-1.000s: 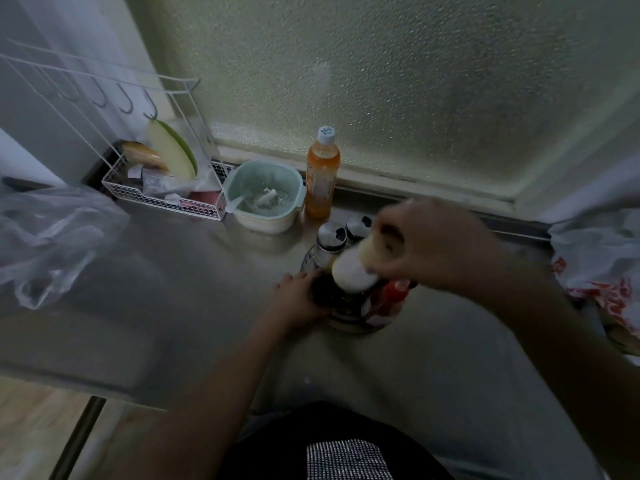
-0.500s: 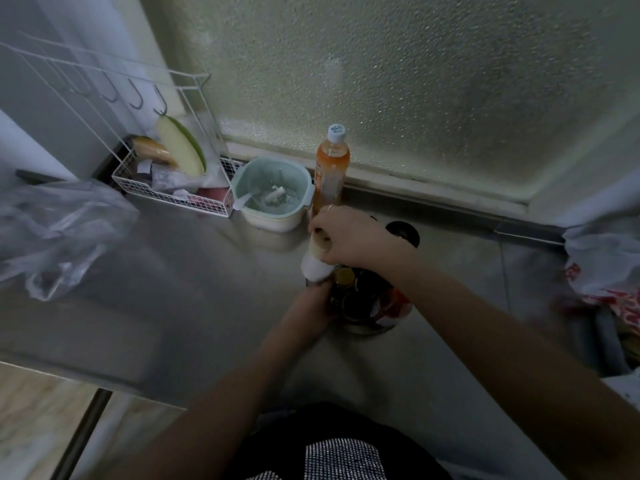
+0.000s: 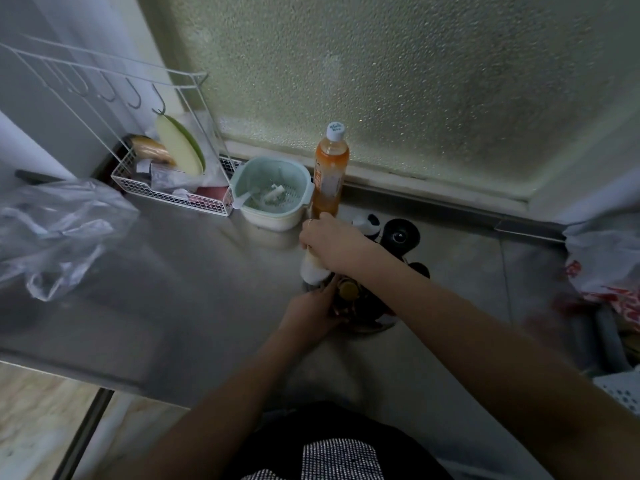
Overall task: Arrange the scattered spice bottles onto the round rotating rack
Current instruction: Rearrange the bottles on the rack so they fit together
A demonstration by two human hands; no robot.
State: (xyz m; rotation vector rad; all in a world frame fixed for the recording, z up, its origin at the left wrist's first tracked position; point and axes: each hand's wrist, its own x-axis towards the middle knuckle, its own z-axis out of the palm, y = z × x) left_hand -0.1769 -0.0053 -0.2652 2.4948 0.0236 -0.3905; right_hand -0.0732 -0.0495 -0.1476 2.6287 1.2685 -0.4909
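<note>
The round rotating rack [image 3: 375,327] stands on the steel counter, packed with dark bottles; a gold cap [image 3: 347,289] and a black cap [image 3: 401,235] show. My right hand [image 3: 332,239] grips a white bottle [image 3: 312,271] from above at the rack's far left edge, its base down among the other bottles. My left hand [image 3: 313,311] wraps the rack's near left side. Much of the rack is hidden under my right forearm.
A tall orange drink bottle [image 3: 329,168] stands just behind my right hand. A pale green strainer bowl [image 3: 272,197] and a white wire basket [image 3: 173,188] sit to the left. A clear plastic bag [image 3: 52,230] lies far left, a printed bag [image 3: 606,268] far right.
My right hand carried the white bottle from over the rack's middle to its far left edge and lowered it. The left hand stayed on the rack.
</note>
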